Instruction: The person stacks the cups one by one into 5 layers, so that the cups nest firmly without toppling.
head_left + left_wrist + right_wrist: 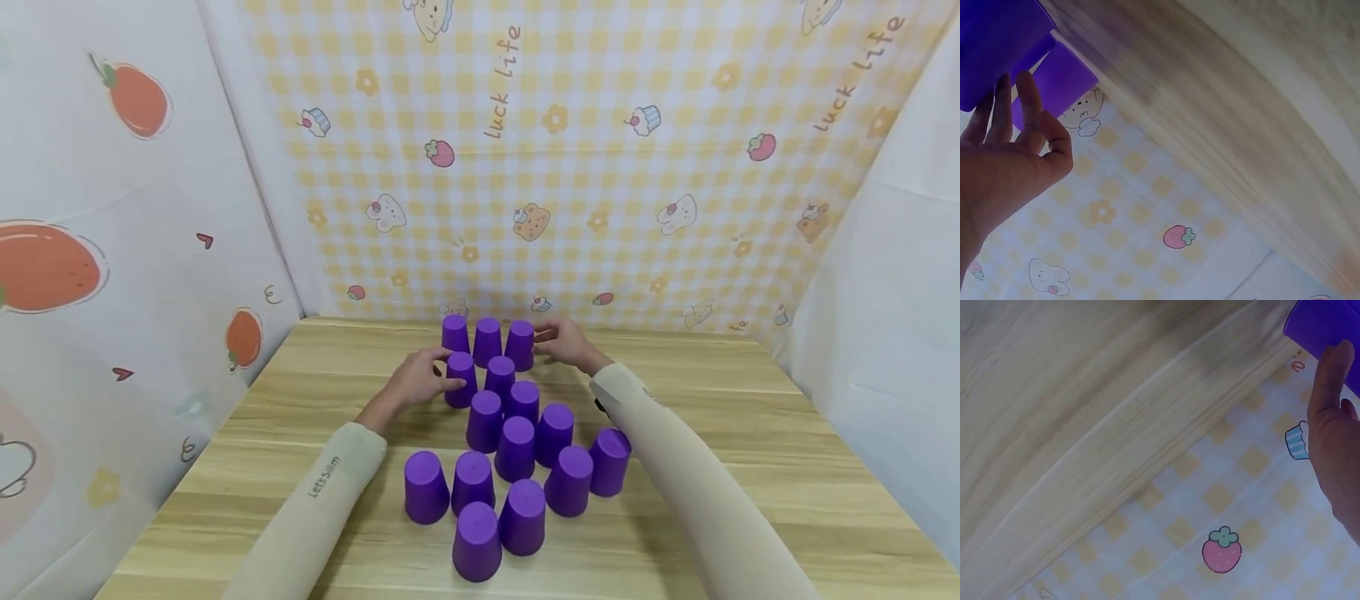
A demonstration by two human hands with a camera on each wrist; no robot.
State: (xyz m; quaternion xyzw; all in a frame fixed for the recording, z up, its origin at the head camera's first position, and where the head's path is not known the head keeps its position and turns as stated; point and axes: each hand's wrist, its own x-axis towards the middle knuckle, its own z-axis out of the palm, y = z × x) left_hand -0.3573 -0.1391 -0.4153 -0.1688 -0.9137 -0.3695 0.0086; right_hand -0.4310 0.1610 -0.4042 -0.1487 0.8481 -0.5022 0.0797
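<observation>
Across the wood-grain tabletop (750,417) I see, from afar, purple cups (516,450) mouth-down, the rear three (487,342) lined up, the rest ragged (part-ordered, I judge, none stacked), the left hand (414,379) spread about a second-row cup (461,375), the right hand (564,343), fingers loosely extended, at the back row's end.

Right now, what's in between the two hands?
Purple cups! The head view shows upside-down ones from the back two rows standing between the left hand and the right hand.
</observation>
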